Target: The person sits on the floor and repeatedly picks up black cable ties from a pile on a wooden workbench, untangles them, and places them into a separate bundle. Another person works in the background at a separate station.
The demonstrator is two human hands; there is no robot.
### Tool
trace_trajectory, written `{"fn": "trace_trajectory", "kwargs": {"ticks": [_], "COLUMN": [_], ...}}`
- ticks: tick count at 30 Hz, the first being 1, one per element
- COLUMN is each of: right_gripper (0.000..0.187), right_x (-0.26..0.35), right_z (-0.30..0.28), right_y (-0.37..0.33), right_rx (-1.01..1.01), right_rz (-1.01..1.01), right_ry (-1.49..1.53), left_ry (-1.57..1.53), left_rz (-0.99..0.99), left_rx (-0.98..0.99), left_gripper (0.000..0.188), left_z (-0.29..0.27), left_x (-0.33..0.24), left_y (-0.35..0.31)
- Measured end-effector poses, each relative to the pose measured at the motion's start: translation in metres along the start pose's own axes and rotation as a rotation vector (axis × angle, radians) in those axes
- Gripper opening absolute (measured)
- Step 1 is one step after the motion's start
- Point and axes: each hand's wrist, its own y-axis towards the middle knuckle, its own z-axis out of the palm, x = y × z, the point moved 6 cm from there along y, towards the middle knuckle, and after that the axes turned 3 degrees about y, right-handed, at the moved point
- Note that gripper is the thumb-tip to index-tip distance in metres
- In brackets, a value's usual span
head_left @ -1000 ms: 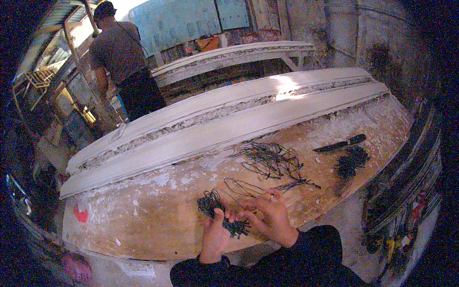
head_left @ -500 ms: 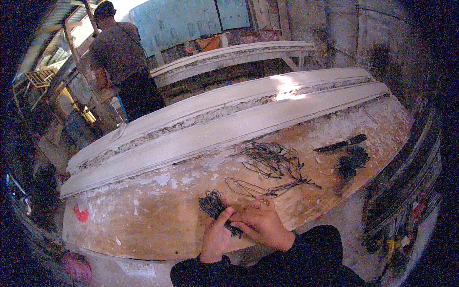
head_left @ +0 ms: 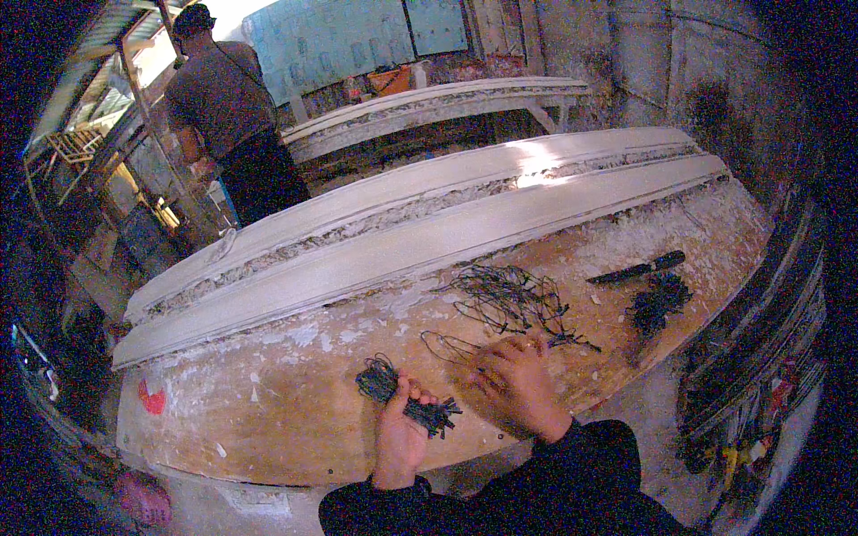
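My left hand (head_left: pixel 402 433) is closed round a bundle of thin dark looped cords (head_left: pixel 379 379); the loops stick out above the thumb and the cut ends show on the right of the palm. My right hand (head_left: pixel 517 382) is over the table, at the near edge of some loose cord loops (head_left: pixel 440 343). Its fingers are blurred, and whether they grip a cord is unclear. Beyond it lies a loose tangle of dark cords (head_left: pixel 509 295). Farther right are a black-handled knife (head_left: pixel 636 266) and a second dark cord bundle (head_left: pixel 660 302).
The worn wooden table (head_left: pixel 259 420) has white paint flakes and a red patch (head_left: pixel 151 397). Two long white boards (head_left: pixel 420 250) run along its far side. A white bench (head_left: pixel 438 105) stands behind. At the back left, a person (head_left: pixel 223 116) in a cap faces away.
My right hand has left the bundle and moved right to the loose cords. My left hand keeps the bundle, which has tilted so its cut ends point right.
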Motion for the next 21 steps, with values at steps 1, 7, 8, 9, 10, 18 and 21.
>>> {"fn": "trace_trajectory", "kwargs": {"ticks": [1, 7, 8, 9, 10, 18, 21], "right_gripper": [0.023, 0.027, 0.027, 0.027, 0.027, 0.026, 0.027], "right_x": [-0.002, -0.002, -0.003, -0.004, -0.005, -0.014, -0.009], "right_z": [-0.001, 0.007, 0.011, 0.013, 0.016, 0.029, 0.023], "right_y": [0.001, 0.002, 0.001, 0.0, -0.001, -0.003, -0.003], "right_rx": [-0.034, 0.013, 0.041, 0.04, 0.04, 0.115, 0.098], "right_rz": [0.013, 0.009, 0.004, 0.008, 0.012, 0.006, 0.03], "right_ry": [-0.01, -0.132, -0.134, -0.115, -0.097, -0.155, -0.122], "left_ry": [0.01, 0.02, 0.01, 0.001, 0.008, 0.044, 0.071], "left_rz": [0.017, 0.03, 0.019, 0.008, 0.013, 0.047, 0.06], "left_rx": [0.012, 0.031, 0.032, 0.033, 0.034, 0.022, 0.025], "left_gripper": [0.015, 0.015, 0.015, 0.016, 0.016, 0.017, 0.016], "left_z": [0.0, -0.002, -0.001, -0.001, 0.0, 0.001, 0.002], "left_x": [-0.001, -0.002, -0.001, -0.001, -0.001, -0.004, -0.005], "left_y": [0.0, 0.0, 0.0, 0.0, -0.001, -0.002, -0.001]}}
